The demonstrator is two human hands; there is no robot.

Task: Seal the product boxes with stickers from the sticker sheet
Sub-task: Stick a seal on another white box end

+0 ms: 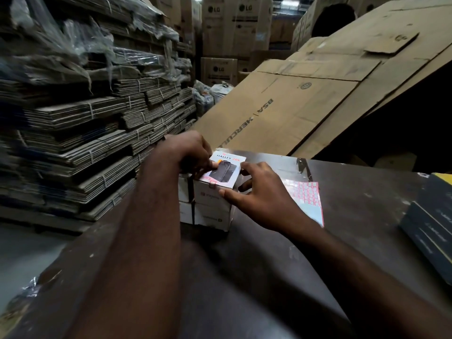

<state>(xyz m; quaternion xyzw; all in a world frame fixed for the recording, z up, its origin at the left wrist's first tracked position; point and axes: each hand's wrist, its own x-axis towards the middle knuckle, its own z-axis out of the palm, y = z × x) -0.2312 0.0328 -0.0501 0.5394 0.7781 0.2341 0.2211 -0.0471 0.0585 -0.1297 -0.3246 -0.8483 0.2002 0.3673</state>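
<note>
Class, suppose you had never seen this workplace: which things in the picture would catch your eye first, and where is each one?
First, the two hands at the centre: the left hand and right hand steady the top white box of a small stack on the dark table. Just right of the stack lies the sticker sheet, partly under the right wrist. Bundled flat cardboard towers along the left.

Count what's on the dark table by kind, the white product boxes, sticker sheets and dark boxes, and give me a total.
White product boxes: 4 visible, stacked two high in two columns; the left hand and right hand hold the top one
Sticker sheets: 1
Dark boxes: 2, at the table's right edge
Total: 7
</note>
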